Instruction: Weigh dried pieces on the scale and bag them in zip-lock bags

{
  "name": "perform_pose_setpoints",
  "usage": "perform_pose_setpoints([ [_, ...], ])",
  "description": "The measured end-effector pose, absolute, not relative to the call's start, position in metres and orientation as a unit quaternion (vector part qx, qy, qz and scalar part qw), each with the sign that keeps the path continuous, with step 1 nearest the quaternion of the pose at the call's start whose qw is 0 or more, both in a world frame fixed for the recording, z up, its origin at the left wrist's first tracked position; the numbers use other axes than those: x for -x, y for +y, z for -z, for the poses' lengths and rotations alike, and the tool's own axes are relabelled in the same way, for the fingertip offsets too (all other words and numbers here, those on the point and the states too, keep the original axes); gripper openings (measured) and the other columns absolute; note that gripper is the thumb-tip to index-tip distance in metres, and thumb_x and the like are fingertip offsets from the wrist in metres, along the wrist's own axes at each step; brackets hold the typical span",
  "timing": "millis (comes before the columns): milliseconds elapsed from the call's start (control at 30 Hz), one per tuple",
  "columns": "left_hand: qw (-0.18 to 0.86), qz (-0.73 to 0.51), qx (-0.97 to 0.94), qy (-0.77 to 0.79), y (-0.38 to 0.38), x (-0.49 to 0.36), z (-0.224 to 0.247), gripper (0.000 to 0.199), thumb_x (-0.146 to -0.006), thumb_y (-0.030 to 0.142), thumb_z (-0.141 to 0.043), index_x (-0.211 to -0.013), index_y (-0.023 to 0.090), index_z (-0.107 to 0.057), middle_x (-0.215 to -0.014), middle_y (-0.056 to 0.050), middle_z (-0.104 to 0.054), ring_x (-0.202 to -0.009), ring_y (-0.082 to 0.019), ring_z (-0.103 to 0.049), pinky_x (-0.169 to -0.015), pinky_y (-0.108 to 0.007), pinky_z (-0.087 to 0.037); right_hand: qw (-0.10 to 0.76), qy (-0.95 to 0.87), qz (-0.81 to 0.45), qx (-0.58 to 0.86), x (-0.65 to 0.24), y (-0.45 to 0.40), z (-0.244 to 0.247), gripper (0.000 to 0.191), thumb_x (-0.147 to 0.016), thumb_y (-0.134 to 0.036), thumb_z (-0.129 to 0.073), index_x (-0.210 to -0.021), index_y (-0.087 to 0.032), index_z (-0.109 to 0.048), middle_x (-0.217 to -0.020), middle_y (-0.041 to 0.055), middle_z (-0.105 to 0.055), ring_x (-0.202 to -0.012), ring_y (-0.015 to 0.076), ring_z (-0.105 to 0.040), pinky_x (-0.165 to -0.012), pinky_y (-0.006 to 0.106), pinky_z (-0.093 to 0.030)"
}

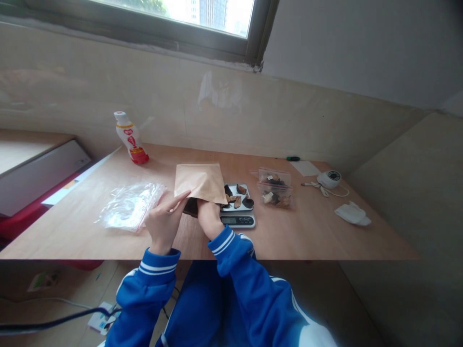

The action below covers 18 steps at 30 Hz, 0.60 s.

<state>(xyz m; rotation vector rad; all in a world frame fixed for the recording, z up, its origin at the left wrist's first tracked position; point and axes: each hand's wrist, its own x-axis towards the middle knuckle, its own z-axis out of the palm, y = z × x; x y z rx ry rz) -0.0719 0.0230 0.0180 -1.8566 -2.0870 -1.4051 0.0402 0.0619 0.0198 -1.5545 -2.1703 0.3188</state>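
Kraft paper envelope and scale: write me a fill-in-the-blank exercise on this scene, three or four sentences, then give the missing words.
The left hand touches the ____ edge of the kraft paper envelope. Dark dried slices lie on the tray of the digital scale, which stands to the ____ of that hand. The plastic zip bag beside the hands has a ____ seal strip. The person's sleeve is ____ with white stripes.

Missing words: lower; right; red; blue.
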Motion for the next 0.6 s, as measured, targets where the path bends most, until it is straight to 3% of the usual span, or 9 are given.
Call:
perform_pose_setpoints([
  [100,-0.006,0.442,0.592,-0.674,0.022,0.071,-0.020,0.026,-0.084,0.043,-0.061,-0.105,0.033,-0.072,-0.080,0.000,-0.075,-0.068,-0.015,-0.067,-0.065,-0.022,-0.045,0.188,-0.754,-0.070,0.626,-0.043,0.054,-0.028,0.036,-0.092,-0.005,-0.041,-0.124,-0.007,-0.056,-0.119,0.0227,-0.063,-0.121,0.0339,-0.054,-0.106,0.052,-0.037],
  [233,-0.018,0.430,0.593,-0.681,0.022,0.071,-0.026,0.026,-0.084,0.042,-0.060,-0.104,0.033,-0.073,-0.083,0.000,-0.076,-0.072,-0.015,-0.068,-0.065,-0.023,-0.045,0.112,-0.776,-0.081,0.615,-0.044,0.035,-0.039,0.032,-0.092,-0.004,-0.038,-0.108,-0.009,-0.064,-0.097,0.0186,-0.070,-0.094,0.0290,-0.067,-0.083,0.041,-0.054],
  [367,-0.021,0.425,0.585,-0.690,0.025,0.074,-0.033,0.023,-0.084,0.039,-0.061,-0.103,0.034,-0.073,-0.088,0.000,-0.076,-0.077,-0.017,-0.069,-0.064,-0.023,-0.044,0.231,-0.797,-0.063,0.554,-0.054,0.010,-0.046,0.026,-0.092,-0.008,-0.045,-0.111,-0.014,-0.062,-0.104,0.0122,-0.068,-0.101,0.0242,-0.062,-0.087,0.037,-0.052],
  [500,-0.023,0.423,0.573,-0.702,0.029,0.080,-0.037,0.024,-0.084,0.039,-0.062,-0.104,0.035,-0.072,-0.086,0.001,-0.076,-0.078,-0.018,-0.070,-0.064,-0.024,-0.044,0.390,-0.779,-0.138,0.471,-0.087,-0.011,-0.058,0.021,-0.089,-0.015,-0.057,-0.109,-0.018,-0.062,-0.105,0.0063,-0.068,-0.102,0.0200,-0.061,-0.091,0.034,-0.050],
  [600,-0.013,0.429,0.563,-0.707,0.031,0.084,-0.037,0.025,-0.083,0.043,-0.062,-0.104,0.035,-0.072,-0.079,0.001,-0.075,-0.077,-0.018,-0.070,-0.064,-0.024,-0.043,0.434,-0.772,-0.187,0.425,-0.125,-0.019,-0.063,0.019,-0.085,-0.018,-0.063,-0.104,-0.021,-0.065,-0.102,0.0040,-0.070,-0.099,0.0188,-0.062,-0.090,0.034,-0.050],
])
